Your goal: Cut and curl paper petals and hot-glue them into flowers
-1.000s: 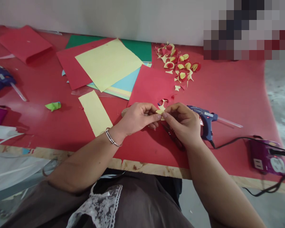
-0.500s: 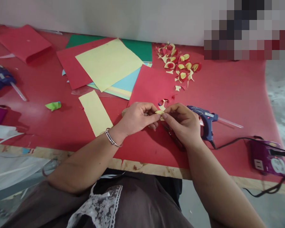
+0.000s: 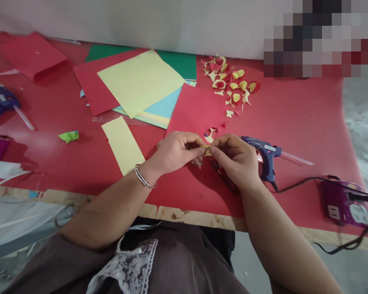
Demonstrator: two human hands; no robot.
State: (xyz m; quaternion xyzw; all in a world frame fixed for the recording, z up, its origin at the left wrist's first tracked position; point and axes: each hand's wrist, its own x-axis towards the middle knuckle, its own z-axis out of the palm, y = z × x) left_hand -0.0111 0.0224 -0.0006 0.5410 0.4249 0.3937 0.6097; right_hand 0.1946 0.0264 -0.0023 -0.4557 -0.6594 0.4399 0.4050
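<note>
The small yellow paper piece was at the near middle of the counter, between my left hand and right hand; the fingers of both pinched it, probably because so slight a thing needed steadying from two sides. I counted two glue guns: the right glue gun just beside my hand, presumably for easy reach, the left glue gun well apart. One large yellow sheet and one narrow yellow strip lay leftward; far right, one heap of cut scraps.

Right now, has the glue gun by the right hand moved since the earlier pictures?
No: judged against the purple socket box, the glue gun lies in the same place.
</note>
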